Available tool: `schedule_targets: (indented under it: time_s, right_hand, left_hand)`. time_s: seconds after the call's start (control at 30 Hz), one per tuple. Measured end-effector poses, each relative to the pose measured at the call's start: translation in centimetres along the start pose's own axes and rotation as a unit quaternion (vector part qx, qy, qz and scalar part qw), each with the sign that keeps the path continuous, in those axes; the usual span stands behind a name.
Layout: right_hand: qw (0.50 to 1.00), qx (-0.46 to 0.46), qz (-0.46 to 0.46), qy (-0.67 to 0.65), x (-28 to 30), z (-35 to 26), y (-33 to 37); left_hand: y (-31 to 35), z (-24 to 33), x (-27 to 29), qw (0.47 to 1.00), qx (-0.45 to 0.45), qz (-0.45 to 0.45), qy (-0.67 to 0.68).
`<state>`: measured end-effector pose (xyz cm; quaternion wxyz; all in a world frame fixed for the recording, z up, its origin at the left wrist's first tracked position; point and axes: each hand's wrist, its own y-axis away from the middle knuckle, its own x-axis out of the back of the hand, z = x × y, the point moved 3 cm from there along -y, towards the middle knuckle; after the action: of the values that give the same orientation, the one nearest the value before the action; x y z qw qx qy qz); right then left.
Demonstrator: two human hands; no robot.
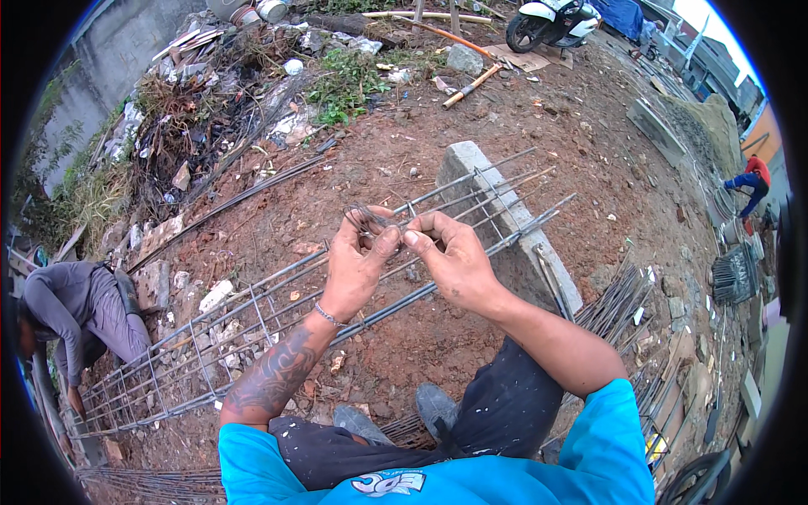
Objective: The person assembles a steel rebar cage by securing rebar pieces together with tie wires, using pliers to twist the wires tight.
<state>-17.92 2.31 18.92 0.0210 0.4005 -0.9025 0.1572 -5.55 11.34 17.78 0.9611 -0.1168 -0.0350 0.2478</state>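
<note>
My left hand (352,268) is closed around a small tangled bundle of thin tie wire (364,219). Right beside it, my right hand (457,263) has its thumb and forefinger pinched together against the wire; the exact strand between them is hard to make out. Both hands are above a long rebar cage (195,353) of lengthwise bars and square stirrups. Its near end rests across an upright concrete slab (551,271), with the bar ends sticking out past it.
At the cage's other end a co-worker (93,307) bends low, one hand at the bars. Loose rods (244,194) lie beyond the cage, near a rubble heap (181,126). More rebar (614,299) is piled to my right. Farther off are a motorcycle (560,23) and a person in red (749,181).
</note>
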Motion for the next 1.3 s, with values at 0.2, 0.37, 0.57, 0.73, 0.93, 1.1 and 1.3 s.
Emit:
schedule_targets:
  time_s: [0.2, 0.37, 0.57, 0.73, 0.93, 1.1, 1.3]
  right_hand:
    - [0.997, -0.032, 0.004, -0.071, -0.2, 0.1, 0.1]
    - [0.999, -0.035, 0.019, -0.022, 0.9, -0.3, 0.1]
    - [0.995, -0.055, 0.074, 0.025, 3.1, -0.8, -0.7]
    - [0.92, -0.174, -0.028, -0.351, 2.2, -0.6, -0.3]
    - [0.973, -0.169, -0.118, 0.103, 4.7, -0.3, -0.6]
    - [0.848, -0.099, -0.34, 0.394, 4.3, 1.0, 0.7]
    - [0.755, 0.121, -0.47, 0.441, 2.3, 2.5, 2.4]
  left_hand:
    - [-0.5, 0.5, -0.9, 0.994, -0.023, 0.04, 0.101]
    - [-0.8, 0.0, -0.8, 0.994, -0.016, 0.001, 0.108]
    - [-0.4, 0.1, 0.0, 0.993, 0.06, -0.105, -0.009]
    - [-0.5, -0.3, 0.4, 0.954, 0.132, -0.184, 0.198]
    - [0.2, -1.2, 2.0, 0.947, 0.2, -0.147, 0.206]
    - [4.2, -3.3, 1.7, 0.873, 0.053, -0.283, -0.393]
    - [12.2, -5.9, 0.8, 0.893, 0.1, -0.313, -0.307]
